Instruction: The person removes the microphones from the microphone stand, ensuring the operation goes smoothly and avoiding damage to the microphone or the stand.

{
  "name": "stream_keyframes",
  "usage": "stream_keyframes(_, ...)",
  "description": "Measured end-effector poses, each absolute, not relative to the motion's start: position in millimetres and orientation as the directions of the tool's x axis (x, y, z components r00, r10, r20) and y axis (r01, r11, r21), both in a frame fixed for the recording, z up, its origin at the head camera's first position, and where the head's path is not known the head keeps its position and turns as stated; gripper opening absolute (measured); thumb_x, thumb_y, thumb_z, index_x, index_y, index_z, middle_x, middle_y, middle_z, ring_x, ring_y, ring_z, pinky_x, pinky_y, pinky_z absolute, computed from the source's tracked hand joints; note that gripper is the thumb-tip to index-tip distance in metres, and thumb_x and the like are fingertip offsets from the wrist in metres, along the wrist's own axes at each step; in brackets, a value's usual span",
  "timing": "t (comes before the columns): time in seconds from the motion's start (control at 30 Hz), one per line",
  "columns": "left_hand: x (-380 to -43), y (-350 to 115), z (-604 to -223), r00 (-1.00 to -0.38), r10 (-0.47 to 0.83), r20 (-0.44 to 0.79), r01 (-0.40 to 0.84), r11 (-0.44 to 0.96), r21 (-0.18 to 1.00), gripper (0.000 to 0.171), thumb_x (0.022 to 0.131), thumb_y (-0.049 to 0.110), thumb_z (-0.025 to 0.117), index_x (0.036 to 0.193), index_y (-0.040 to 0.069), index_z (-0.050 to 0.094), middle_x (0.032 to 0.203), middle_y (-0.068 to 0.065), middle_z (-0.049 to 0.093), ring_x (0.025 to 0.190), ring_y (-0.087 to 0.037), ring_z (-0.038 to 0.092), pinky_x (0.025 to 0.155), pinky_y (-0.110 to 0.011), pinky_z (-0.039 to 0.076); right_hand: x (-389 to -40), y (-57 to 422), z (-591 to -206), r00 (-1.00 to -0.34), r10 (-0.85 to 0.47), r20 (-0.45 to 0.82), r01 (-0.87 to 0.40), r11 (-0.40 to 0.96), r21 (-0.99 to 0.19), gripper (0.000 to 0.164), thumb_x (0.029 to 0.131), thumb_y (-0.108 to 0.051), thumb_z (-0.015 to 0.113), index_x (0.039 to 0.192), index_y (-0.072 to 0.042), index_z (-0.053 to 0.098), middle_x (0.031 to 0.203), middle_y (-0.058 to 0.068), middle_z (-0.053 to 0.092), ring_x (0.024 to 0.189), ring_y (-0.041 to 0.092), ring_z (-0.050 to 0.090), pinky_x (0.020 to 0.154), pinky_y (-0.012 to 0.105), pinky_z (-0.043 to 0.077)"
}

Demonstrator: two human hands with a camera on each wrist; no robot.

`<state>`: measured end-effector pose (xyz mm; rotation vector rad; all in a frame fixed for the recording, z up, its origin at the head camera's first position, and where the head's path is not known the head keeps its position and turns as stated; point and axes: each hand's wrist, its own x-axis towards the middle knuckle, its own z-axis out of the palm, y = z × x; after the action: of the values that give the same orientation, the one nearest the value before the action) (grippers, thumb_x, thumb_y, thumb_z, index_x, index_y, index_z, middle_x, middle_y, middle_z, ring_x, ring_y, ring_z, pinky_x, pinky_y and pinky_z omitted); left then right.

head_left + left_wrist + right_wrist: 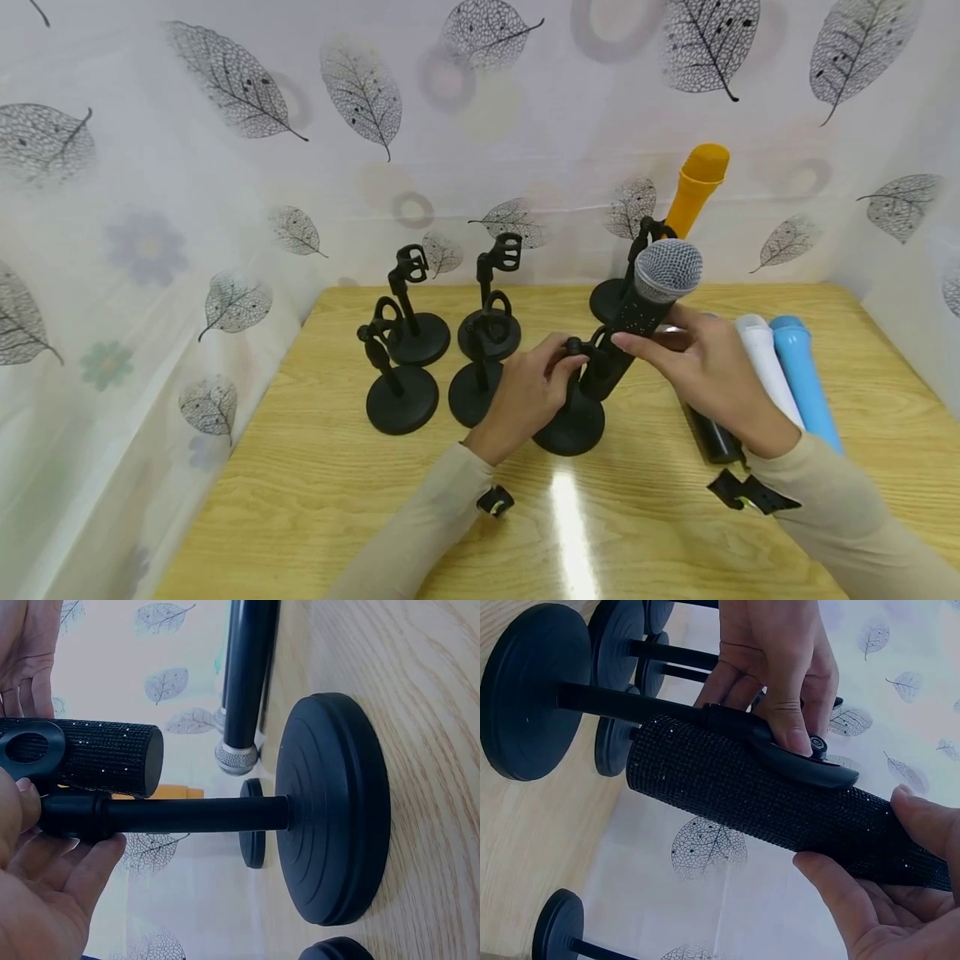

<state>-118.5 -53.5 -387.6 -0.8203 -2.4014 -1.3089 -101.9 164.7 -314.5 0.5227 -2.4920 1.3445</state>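
Note:
A black glittery microphone (637,312) with a silver mesh head leans in the clip of a black desk stand (570,425). My right hand (708,367) pinches the microphone's body between thumb and fingers, below the mesh head. With my left hand (528,387) I grip the stand at its clip joint, the thumb on the clip (802,761) in the right wrist view. The microphone's lower end (142,757) sticks out past the clip, beside the stand's pole (195,815). The round base (330,810) sits on the table.
Several bare black stands (402,400) are grouped at the left. Behind the microphone, a yellow microphone (693,192) sits in another stand. White (772,367), blue (806,379) and black (712,437) microphones lie at the right, partly behind my right hand. A leaf-patterned cloth (360,167) hangs behind the table.

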Motion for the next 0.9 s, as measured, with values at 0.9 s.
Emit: stream_keyframes(0.9, -117.9, -53.6, -386.4, -0.808, 0.340, 0.480, 0.588, 0.427, 0.687, 0.016, 0.105, 0.025, 0.058, 0.108, 0.010, 0.064, 0.071, 0.004, 0.055, 0.057, -0.005, 0.048, 0.053, -0.019, 0.040, -95.3, 168.6, -294.2, -0.928, -0.143, 0.345, -0.366, 0.529, -0.766, 0.035, 0.093, -0.025, 0.078, 0.122, -0.008, 0.070, 0.119, 0.012, 0.072, 0.083, -0.004, 0.070, 0.070, 0.015, 0.051)
